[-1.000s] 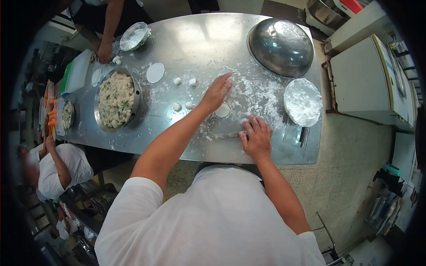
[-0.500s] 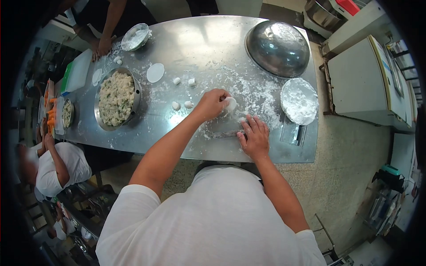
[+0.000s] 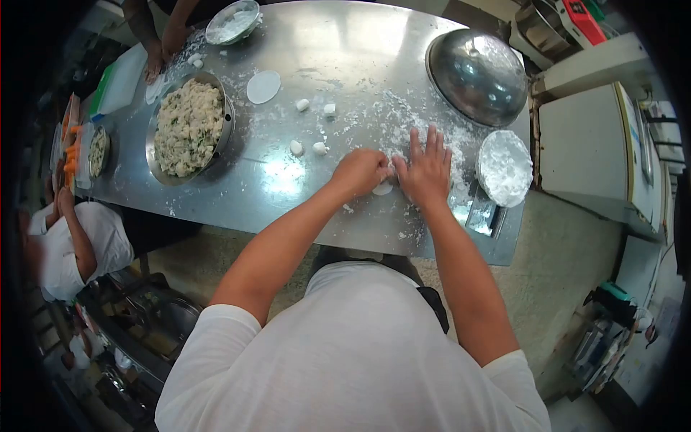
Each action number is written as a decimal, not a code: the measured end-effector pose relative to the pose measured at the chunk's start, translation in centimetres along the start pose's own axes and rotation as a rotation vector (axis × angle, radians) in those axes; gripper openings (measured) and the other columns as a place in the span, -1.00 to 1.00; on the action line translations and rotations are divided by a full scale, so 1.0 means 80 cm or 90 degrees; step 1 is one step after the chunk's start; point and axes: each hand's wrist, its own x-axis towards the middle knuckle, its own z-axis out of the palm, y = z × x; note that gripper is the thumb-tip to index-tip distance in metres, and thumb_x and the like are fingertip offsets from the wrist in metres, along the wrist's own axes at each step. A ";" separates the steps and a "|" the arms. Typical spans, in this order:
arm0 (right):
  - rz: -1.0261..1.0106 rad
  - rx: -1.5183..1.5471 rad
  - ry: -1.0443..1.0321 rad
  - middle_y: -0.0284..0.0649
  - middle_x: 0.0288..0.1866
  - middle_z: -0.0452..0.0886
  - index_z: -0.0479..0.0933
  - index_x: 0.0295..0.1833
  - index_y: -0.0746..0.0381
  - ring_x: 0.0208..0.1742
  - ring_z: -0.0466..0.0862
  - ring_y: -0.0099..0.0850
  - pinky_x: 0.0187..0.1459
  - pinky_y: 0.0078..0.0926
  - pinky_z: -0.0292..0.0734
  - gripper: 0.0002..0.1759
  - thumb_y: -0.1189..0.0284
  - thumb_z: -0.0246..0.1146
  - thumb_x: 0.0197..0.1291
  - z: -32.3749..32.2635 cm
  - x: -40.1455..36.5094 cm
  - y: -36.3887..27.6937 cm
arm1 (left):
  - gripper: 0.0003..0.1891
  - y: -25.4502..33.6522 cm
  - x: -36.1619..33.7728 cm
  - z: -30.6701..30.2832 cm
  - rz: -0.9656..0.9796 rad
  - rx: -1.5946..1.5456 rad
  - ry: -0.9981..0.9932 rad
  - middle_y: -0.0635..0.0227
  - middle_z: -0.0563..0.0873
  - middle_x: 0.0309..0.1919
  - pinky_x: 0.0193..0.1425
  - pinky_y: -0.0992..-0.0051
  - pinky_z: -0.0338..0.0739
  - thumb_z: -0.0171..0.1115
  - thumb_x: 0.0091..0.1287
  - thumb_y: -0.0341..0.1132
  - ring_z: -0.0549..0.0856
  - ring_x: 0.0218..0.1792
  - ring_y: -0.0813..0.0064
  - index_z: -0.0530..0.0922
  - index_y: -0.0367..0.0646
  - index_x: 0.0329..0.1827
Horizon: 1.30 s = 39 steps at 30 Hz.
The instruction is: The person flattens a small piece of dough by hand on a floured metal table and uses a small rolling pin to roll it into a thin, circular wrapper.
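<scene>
I have both hands working low over the metal desk (image 3: 345, 65), just beside each other. My left hand (image 3: 360, 173) is curled, its fingertips drawn in at the edge of a small white dough round (image 3: 383, 189); from here I can't tell whether they pinch it. My right hand (image 3: 426, 176) is open, palm down, fingers spread and pointing away from me over the floured surface. What lies under that palm is hidden from me. The dough round sits low between my two hands, partly covered by them.

Beyond my left hand I count four small dough pieces (image 3: 330, 109), set apart in two loose pairs, and past them a flat white disc (image 3: 263, 87). Farther left is a wide metal bowl of pale filling (image 3: 190, 129) flecked with green, with a smaller bowl (image 3: 99, 153) of similar mix beyond it. To my right I have a bowl of white flour (image 3: 505, 169), near a flat metal piece (image 3: 484, 218). A big domed metal bowl (image 3: 479, 78) lies upside down toward the far right corner.

At the far left, a co-worker's hands (image 3: 164, 52) reach onto the floured top, near a glassy bowl (image 3: 234, 23) holding white powder.
</scene>
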 end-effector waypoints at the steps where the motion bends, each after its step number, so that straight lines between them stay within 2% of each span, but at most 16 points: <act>1: -0.025 0.012 -0.025 0.13 0.73 0.10 0.25 0.67 0.10 0.73 0.09 0.07 0.65 0.18 -0.11 -0.16 -0.11 0.14 0.43 0.001 -0.029 0.004 | -0.77 0.001 -0.005 -0.002 0.030 0.041 -0.056 0.04 0.78 -0.29 -0.09 0.13 0.62 0.44 0.32 -0.22 0.76 -0.20 -0.07 0.72 -0.21 -0.15; 2: -0.049 0.025 -0.052 0.13 0.73 0.10 0.25 0.67 0.11 0.72 0.10 0.07 0.64 0.18 -0.09 -0.16 -0.10 0.16 0.43 0.000 -0.060 0.008 | -0.76 0.002 -0.012 -0.003 0.058 0.082 -0.114 0.02 0.78 -0.28 -0.07 0.11 0.61 0.44 0.32 -0.21 0.76 -0.18 -0.09 0.72 -0.21 -0.15; 5: -0.043 0.065 -0.085 0.17 0.71 0.13 0.32 0.62 0.18 0.73 0.08 0.08 0.64 0.21 -0.12 -0.16 -0.09 0.20 0.39 -0.008 -0.142 0.014 | -0.76 -0.002 -0.035 0.007 0.000 -0.014 -0.107 -0.01 0.77 -0.28 -0.05 0.09 0.60 0.43 0.32 -0.21 0.75 -0.16 -0.09 0.71 -0.21 -0.16; 10: 0.006 -0.040 -0.092 0.17 0.72 0.09 0.24 0.67 0.19 0.73 0.06 0.10 0.66 0.18 -0.15 -0.11 -0.14 0.13 0.42 -0.012 -0.024 -0.012 | -0.77 0.004 -0.037 0.010 -0.026 0.015 -0.090 0.00 0.77 -0.28 -0.05 0.06 0.60 0.40 0.33 -0.23 0.74 -0.17 -0.12 0.68 -0.21 -0.14; 13: 0.015 -0.019 -0.073 0.15 0.75 0.02 0.15 0.70 0.17 0.76 -0.04 0.08 0.68 0.10 -0.20 -0.09 -0.18 0.06 0.46 0.000 0.024 -0.013 | -0.79 0.008 -0.018 0.006 0.009 -0.002 0.030 -0.01 0.77 -0.25 -0.04 0.04 0.60 0.38 0.33 -0.25 0.74 -0.15 -0.13 0.67 -0.22 -0.16; 15: -0.021 0.004 -0.041 0.16 0.73 0.08 0.23 0.66 0.19 0.73 0.06 0.10 0.66 0.11 -0.12 -0.12 -0.12 0.13 0.43 -0.004 -0.006 -0.010 | -0.79 0.012 -0.017 0.001 0.041 0.021 -0.074 -0.02 0.77 -0.22 -0.03 0.01 0.59 0.37 0.34 -0.26 0.73 -0.13 -0.12 0.66 -0.23 -0.16; 19: -0.069 0.019 -0.101 0.18 0.69 0.16 0.33 0.61 0.21 0.70 0.14 0.11 0.63 0.15 -0.02 -0.12 -0.08 0.24 0.33 -0.004 -0.110 0.010 | -0.78 -0.001 -0.041 0.011 0.049 0.031 -0.046 0.00 0.77 -0.20 -0.02 -0.02 0.58 0.37 0.34 -0.25 0.73 -0.12 -0.12 0.65 -0.23 -0.13; 21: -0.050 0.002 -0.098 0.18 0.69 0.18 0.34 0.60 0.20 0.71 0.14 0.09 0.61 0.15 0.00 -0.11 -0.11 0.25 0.32 -0.006 -0.122 0.010 | -0.78 0.005 -0.056 0.010 -0.057 -0.074 -0.083 0.01 0.77 -0.22 -0.02 -0.02 0.57 0.37 0.34 -0.25 0.73 -0.12 -0.11 0.65 -0.22 -0.11; 22: -0.030 -0.021 -0.111 0.18 0.70 0.14 0.32 0.62 0.19 0.72 0.11 0.10 0.63 0.15 -0.04 -0.12 -0.11 0.21 0.36 -0.007 -0.093 0.000 | -0.78 0.005 -0.055 0.011 -0.060 -0.076 -0.093 0.01 0.77 -0.22 -0.02 -0.02 0.57 0.37 0.34 -0.25 0.73 -0.12 -0.11 0.65 -0.22 -0.11; 24: -0.001 -0.014 -0.084 0.17 0.72 0.10 0.28 0.65 0.17 0.72 0.08 0.12 0.65 0.16 -0.09 -0.13 -0.13 0.15 0.40 -0.010 -0.022 -0.017 | -0.79 0.007 -0.049 0.014 -0.005 -0.034 0.029 0.01 0.76 -0.23 -0.02 0.00 0.58 0.37 0.34 -0.26 0.73 -0.12 -0.12 0.66 -0.22 -0.13; 27: 0.003 -0.011 -0.048 0.16 0.73 0.07 0.20 0.68 0.15 0.73 0.07 0.12 0.67 0.09 -0.12 -0.15 -0.13 0.06 0.47 -0.001 0.022 -0.020 | -0.81 0.004 -0.026 0.012 0.004 0.003 0.047 0.00 0.75 -0.22 -0.03 0.01 0.58 0.35 0.35 -0.27 0.73 -0.12 -0.11 0.66 -0.21 -0.14; 29: -0.016 -0.009 -0.022 0.16 0.73 0.09 0.23 0.67 0.15 0.73 0.08 0.10 0.65 0.09 -0.07 -0.15 -0.12 0.10 0.45 -0.002 -0.012 -0.015 | -0.82 0.009 -0.024 0.008 0.015 0.041 0.017 0.00 0.74 -0.24 -0.04 0.00 0.58 0.34 0.35 -0.28 0.73 -0.12 -0.11 0.65 -0.21 -0.14; 31: -0.041 0.006 -0.093 0.14 0.72 0.12 0.30 0.64 0.16 0.73 0.10 0.09 0.63 0.15 -0.04 -0.14 -0.12 0.15 0.40 -0.001 -0.074 -0.001 | -0.83 0.010 -0.039 0.012 0.008 0.075 -0.022 -0.01 0.74 -0.26 -0.05 0.00 0.58 0.34 0.35 -0.29 0.72 -0.13 -0.11 0.65 -0.21 -0.14; 34: -0.072 0.007 -0.089 0.14 0.71 0.15 0.33 0.62 0.17 0.72 0.13 0.08 0.62 0.14 0.00 -0.15 -0.12 0.17 0.39 -0.016 -0.136 0.006 | -0.84 0.006 -0.059 0.013 -0.056 -0.028 -0.013 0.01 0.73 -0.31 -0.06 0.02 0.57 0.34 0.35 -0.31 0.72 -0.15 -0.09 0.65 -0.21 -0.14; 37: -0.025 -0.025 -0.127 0.13 0.72 0.13 0.30 0.63 0.16 0.72 0.11 0.09 0.63 0.15 -0.02 -0.16 -0.12 0.14 0.41 -0.006 -0.064 -0.008 | -0.84 0.007 -0.067 0.014 -0.091 -0.106 -0.043 0.02 0.73 -0.32 -0.08 0.04 0.57 0.35 0.35 -0.32 0.72 -0.16 -0.08 0.64 -0.21 -0.14; 39: -0.006 -0.025 -0.054 0.12 0.72 0.12 0.25 0.66 0.13 0.72 0.11 0.07 0.64 0.11 -0.02 -0.14 -0.12 0.16 0.40 -0.002 -0.004 -0.020 | -0.84 0.009 -0.046 0.008 -0.051 -0.010 0.028 0.03 0.74 -0.29 -0.06 0.05 0.57 0.35 0.35 -0.31 0.72 -0.15 -0.08 0.65 -0.21 -0.14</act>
